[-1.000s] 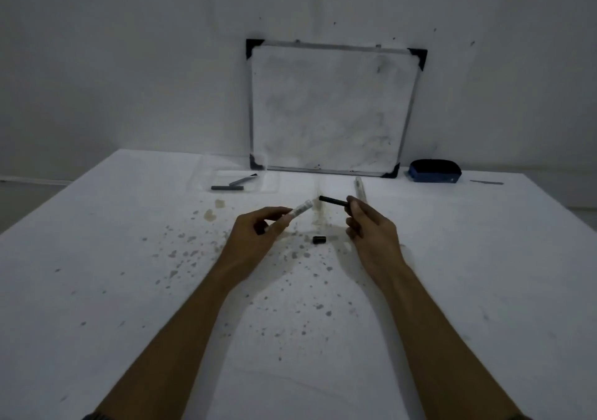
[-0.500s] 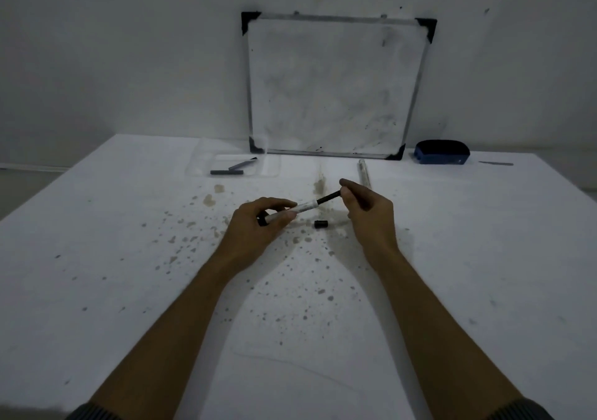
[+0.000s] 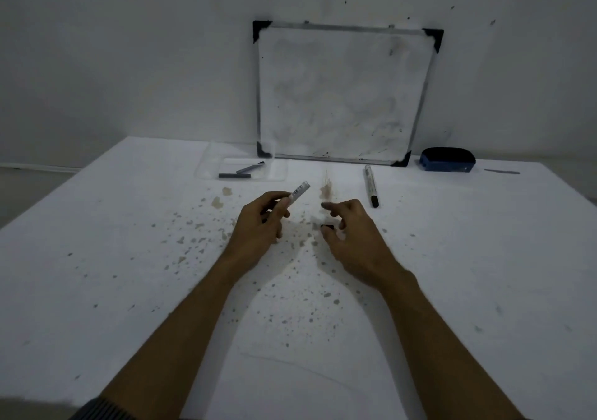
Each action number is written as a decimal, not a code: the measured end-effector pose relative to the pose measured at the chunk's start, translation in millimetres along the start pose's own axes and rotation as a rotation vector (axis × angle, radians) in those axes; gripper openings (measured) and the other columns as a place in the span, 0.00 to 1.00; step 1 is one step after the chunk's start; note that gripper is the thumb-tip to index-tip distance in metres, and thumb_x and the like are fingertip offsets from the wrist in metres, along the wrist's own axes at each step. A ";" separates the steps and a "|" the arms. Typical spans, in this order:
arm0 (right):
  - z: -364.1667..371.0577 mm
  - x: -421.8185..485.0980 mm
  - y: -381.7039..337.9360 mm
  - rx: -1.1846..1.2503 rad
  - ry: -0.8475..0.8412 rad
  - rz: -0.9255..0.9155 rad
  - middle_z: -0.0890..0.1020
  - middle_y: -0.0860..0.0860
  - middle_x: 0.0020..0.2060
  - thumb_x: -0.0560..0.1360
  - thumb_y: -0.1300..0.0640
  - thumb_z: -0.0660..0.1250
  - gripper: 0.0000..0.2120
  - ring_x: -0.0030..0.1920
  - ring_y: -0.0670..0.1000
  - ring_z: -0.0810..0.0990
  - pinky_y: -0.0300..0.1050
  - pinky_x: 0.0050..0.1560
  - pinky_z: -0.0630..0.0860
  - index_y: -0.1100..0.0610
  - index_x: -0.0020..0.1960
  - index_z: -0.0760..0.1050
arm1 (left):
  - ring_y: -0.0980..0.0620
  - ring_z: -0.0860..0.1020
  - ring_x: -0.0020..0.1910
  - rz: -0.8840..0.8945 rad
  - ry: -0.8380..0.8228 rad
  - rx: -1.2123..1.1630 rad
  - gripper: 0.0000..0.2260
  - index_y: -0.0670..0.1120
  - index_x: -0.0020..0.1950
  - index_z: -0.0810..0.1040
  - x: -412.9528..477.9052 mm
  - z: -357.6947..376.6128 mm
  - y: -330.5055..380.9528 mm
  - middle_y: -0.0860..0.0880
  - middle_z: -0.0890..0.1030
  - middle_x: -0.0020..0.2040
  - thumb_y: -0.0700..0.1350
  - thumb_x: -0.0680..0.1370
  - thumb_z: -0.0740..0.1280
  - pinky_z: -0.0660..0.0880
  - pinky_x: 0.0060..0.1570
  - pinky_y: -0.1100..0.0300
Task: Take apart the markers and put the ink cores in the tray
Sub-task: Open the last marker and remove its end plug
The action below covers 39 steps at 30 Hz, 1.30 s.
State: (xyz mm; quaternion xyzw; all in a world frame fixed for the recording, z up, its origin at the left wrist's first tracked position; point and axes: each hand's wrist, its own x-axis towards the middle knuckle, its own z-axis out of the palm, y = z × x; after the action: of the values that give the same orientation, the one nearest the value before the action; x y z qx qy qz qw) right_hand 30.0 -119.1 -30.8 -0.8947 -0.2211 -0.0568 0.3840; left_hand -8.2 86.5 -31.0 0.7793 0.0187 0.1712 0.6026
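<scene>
My left hand [image 3: 261, 225] grips a white marker barrel [image 3: 298, 190] that points up and to the right. No core sticks out of its end. My right hand [image 3: 352, 232] hovers low over the table with thumb and forefinger apart and nothing held. A small black cap [image 3: 328, 225] lies on the table just between those fingers. A clear tray [image 3: 277, 171] at the back left holds two dark ink cores [image 3: 235, 175]. A whole marker [image 3: 371, 185] lies to the right of my hands.
A framed whiteboard [image 3: 342, 93] leans on the wall behind the tray. A blue eraser [image 3: 447, 159] and a thin grey strip [image 3: 502, 171] lie at the back right. Ink stains speckle the white table [image 3: 129, 290].
The dark core that my right hand held clear of the barrel, then against its end, is out of sight. My right hand has let go and dropped toward the black cap.
</scene>
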 end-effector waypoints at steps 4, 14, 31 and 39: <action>1.9 2.7 10.0 -0.131 -0.053 -0.083 0.77 0.48 0.55 0.80 0.49 0.67 0.15 0.51 0.44 0.76 0.30 0.52 0.70 0.49 0.65 0.79 | 0.53 0.78 0.29 -0.017 0.020 -0.075 0.13 0.50 0.68 0.80 -2.6 2.0 5.9 0.49 0.82 0.50 0.50 0.84 0.65 0.76 0.27 0.59; -10.0 12.7 -7.5 1.020 0.150 0.368 0.85 0.57 0.49 0.83 0.60 0.63 0.11 0.50 0.54 0.84 0.45 0.50 0.80 0.57 0.61 0.82 | 0.49 0.81 0.33 0.025 -0.142 0.055 0.12 0.54 0.64 0.82 -5.9 3.4 1.8 0.51 0.84 0.50 0.52 0.82 0.69 0.81 0.38 0.57; -9.6 6.0 -6.0 0.800 0.152 0.243 0.88 0.53 0.49 0.77 0.58 0.72 0.12 0.49 0.52 0.88 0.47 0.52 0.84 0.60 0.60 0.83 | 0.48 0.81 0.33 0.070 -0.154 0.121 0.11 0.58 0.62 0.84 -9.6 4.6 -2.4 0.54 0.84 0.46 0.55 0.80 0.71 0.80 0.37 0.56; -4.9 3.0 -6.2 0.667 0.133 0.127 0.88 0.55 0.48 0.79 0.58 0.69 0.13 0.48 0.50 0.88 0.45 0.51 0.84 0.62 0.61 0.82 | 0.56 0.82 0.39 0.090 -0.132 0.189 0.14 0.54 0.65 0.84 -12.2 4.9 -4.1 0.58 0.87 0.51 0.55 0.82 0.67 0.79 0.40 0.63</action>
State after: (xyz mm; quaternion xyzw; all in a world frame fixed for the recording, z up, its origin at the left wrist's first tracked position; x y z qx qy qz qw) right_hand 30.3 -117.8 -22.5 -0.7261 -0.1459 -0.0156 0.6717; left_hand -17.5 80.2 -39.0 0.8423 -0.0400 0.1437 0.5180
